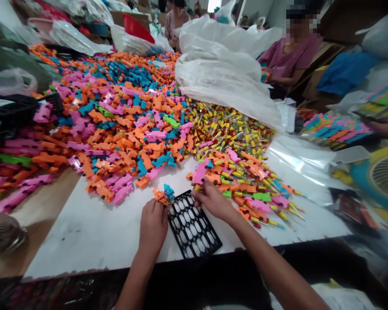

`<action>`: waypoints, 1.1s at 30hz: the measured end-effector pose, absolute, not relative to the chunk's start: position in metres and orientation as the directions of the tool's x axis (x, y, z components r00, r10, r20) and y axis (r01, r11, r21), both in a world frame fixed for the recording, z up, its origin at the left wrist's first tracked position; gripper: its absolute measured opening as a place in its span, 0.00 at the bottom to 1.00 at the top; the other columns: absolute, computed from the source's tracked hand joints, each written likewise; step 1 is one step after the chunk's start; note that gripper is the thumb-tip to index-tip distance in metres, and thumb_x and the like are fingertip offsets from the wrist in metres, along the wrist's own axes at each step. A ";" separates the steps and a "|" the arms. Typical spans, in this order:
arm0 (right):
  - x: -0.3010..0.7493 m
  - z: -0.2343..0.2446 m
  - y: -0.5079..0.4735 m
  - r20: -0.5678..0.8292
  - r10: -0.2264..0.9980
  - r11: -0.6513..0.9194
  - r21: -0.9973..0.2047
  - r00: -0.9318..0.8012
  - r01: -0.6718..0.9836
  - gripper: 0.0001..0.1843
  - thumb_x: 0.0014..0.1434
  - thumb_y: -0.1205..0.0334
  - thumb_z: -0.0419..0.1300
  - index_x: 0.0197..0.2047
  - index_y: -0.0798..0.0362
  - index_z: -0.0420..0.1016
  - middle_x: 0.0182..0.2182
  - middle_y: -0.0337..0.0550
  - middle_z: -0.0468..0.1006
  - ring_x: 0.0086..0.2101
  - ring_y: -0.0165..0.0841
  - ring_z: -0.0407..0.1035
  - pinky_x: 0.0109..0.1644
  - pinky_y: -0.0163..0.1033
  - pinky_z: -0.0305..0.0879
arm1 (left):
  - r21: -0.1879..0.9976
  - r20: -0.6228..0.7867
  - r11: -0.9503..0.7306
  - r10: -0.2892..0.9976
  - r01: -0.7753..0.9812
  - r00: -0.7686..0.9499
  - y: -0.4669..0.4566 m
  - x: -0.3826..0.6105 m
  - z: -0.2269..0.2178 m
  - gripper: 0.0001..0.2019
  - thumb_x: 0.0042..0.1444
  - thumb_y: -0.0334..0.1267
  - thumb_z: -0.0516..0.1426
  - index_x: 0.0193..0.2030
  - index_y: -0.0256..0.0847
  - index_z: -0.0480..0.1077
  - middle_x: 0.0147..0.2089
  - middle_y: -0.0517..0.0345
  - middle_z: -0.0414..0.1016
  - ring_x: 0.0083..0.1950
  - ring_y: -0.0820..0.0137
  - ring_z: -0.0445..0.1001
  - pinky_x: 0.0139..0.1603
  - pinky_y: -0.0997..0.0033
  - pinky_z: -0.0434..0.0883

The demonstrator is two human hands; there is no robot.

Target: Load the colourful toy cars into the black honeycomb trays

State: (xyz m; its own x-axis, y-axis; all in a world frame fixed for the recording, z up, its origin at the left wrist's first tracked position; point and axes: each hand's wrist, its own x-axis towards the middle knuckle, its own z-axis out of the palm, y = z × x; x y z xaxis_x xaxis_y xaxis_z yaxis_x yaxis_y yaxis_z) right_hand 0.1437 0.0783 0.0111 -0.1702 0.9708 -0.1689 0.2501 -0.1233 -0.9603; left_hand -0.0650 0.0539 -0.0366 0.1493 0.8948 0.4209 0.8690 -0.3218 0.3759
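My left hand (pixel 153 224) is closed around a small orange toy car (pixel 161 196) and a blue toy car (pixel 168 192), at the upper left corner of a black grid tray (pixel 194 226). The tray lies tilted on the white board, its slots showing white through them. My right hand (pixel 215 200) pinches a pink toy car (pixel 199 173) with a yellow end below it, just above the tray's upper right corner. Beside that hand lies a pile of toy cars fixed on yellow pointed sticks (pixel 261 196). The fingertips of both hands are partly hidden.
A large heap of loose toy cars (pixel 126 125) covers the left and back. Yellow sticks with red ends (pixel 226 127) lie behind, partly under a plastic bag (pixel 226 73). At right are a fan (pixel 386 178) and filled trays (pixel 336 129). A person (pixel 287 60) sits opposite.
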 end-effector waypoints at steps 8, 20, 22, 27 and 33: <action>0.107 -0.020 0.094 -0.052 0.948 -0.010 -0.991 -0.314 0.135 0.05 0.56 0.60 0.60 0.36 0.50 0.69 0.24 0.35 0.72 0.28 0.33 0.71 0.33 0.37 0.69 | 0.384 0.429 -0.342 0.889 0.857 0.162 0.054 -0.065 -0.039 0.08 0.62 0.38 0.49 0.39 0.41 0.68 0.36 0.51 0.71 0.39 0.61 0.69 0.39 0.62 0.70; 0.153 0.009 0.080 0.280 0.937 0.327 -0.484 -0.210 0.812 0.11 0.60 0.66 0.60 0.46 0.53 0.68 0.43 0.49 0.72 0.40 0.37 0.67 0.43 0.39 0.64 | 0.322 0.509 -0.412 0.835 0.852 0.211 0.058 -0.067 -0.043 0.09 0.63 0.38 0.50 0.39 0.38 0.69 0.36 0.49 0.72 0.38 0.60 0.70 0.38 0.62 0.70; 0.179 0.023 0.076 0.272 0.961 0.122 -0.272 -0.045 0.955 0.12 0.57 0.65 0.63 0.44 0.55 0.69 0.43 0.53 0.70 0.40 0.41 0.66 0.42 0.41 0.63 | 0.325 0.506 -0.404 0.838 0.855 0.203 0.058 -0.067 -0.042 0.09 0.63 0.38 0.50 0.38 0.38 0.69 0.36 0.49 0.72 0.37 0.60 0.70 0.38 0.62 0.70; 0.195 0.036 0.077 0.209 0.977 0.083 -0.152 -0.050 0.985 0.02 0.60 0.68 0.59 0.35 0.54 0.69 0.39 0.51 0.72 0.39 0.40 0.67 0.38 0.39 0.60 | 0.337 0.477 -0.387 0.856 0.858 0.199 0.059 -0.066 -0.040 0.10 0.63 0.39 0.49 0.36 0.40 0.69 0.33 0.52 0.71 0.35 0.62 0.69 0.36 0.63 0.70; 0.137 -0.002 0.085 0.052 0.991 0.093 -0.932 -0.125 0.350 0.07 0.63 0.57 0.54 0.36 0.49 0.61 0.27 0.37 0.73 0.27 0.33 0.70 0.32 0.36 0.65 | 0.302 0.506 -0.387 0.840 0.871 0.198 0.057 -0.065 -0.041 0.09 0.63 0.38 0.50 0.39 0.37 0.69 0.35 0.49 0.72 0.37 0.60 0.70 0.37 0.63 0.71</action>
State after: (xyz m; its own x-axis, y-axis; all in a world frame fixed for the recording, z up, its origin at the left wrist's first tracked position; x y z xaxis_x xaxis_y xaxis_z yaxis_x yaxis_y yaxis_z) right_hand 0.1366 0.0849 -0.0024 -0.1249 0.9908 0.0518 0.3499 0.0928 -0.9322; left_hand -0.0650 0.0569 -0.0407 0.1975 0.8397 0.5058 0.8711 -0.3870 0.3024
